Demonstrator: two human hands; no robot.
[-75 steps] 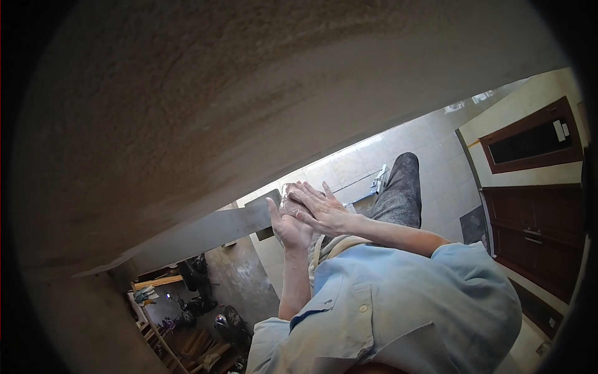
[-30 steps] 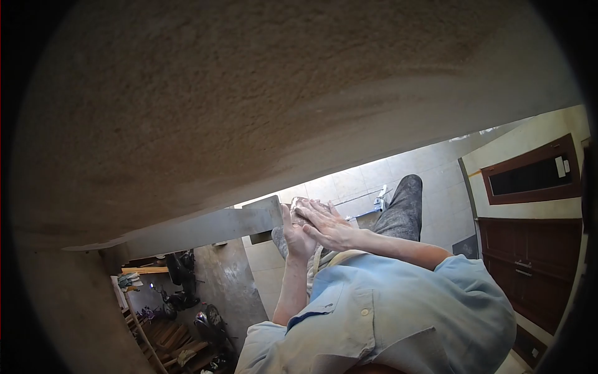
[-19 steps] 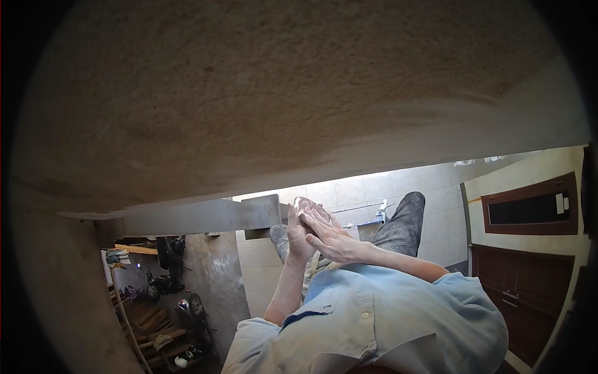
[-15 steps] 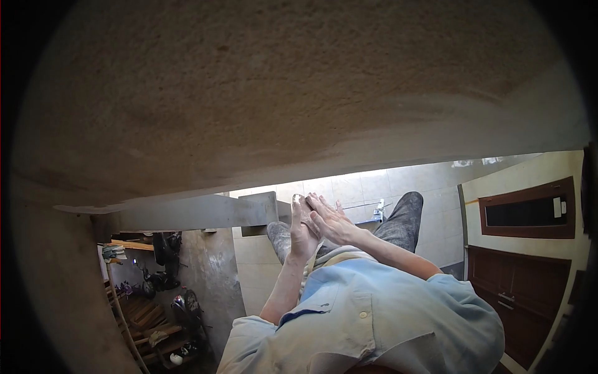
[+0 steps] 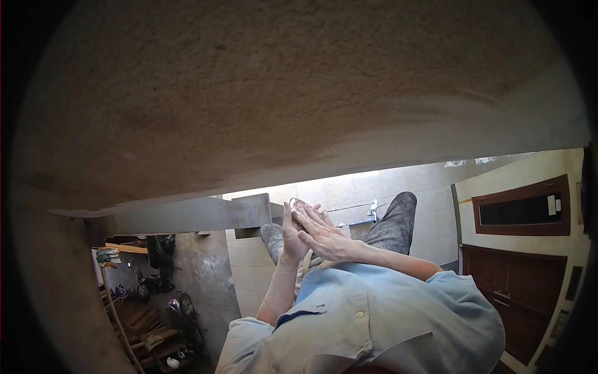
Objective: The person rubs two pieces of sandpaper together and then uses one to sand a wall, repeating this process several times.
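Observation:
In front of my body, my left hand [image 5: 290, 240] and my right hand [image 5: 327, 239] are pressed together palm to palm. The right hand lies across the left palm with its fingers stretched out. My left fingers also look straight, though the right hand covers part of them. White dust or paste whitens the left fingertips and the skin of both hands. No tool shows in either hand; anything between the palms is hidden. Both hands are below a rough, plastered surface [image 5: 280, 118] that fills the upper view.
A grey beam [image 5: 180, 215] runs left of my hands. Beneath are pale floor tiles [image 5: 252, 280] and a blue-and-white object [image 5: 372, 212] by my leg. Motorcycles [image 5: 180, 311] and stacked wood [image 5: 142, 315] are at lower left. Brown doors [image 5: 514, 293] are at right.
My right hand has slid up and leftward over the left palm, covering more of the left fingers. The view has shifted slightly.

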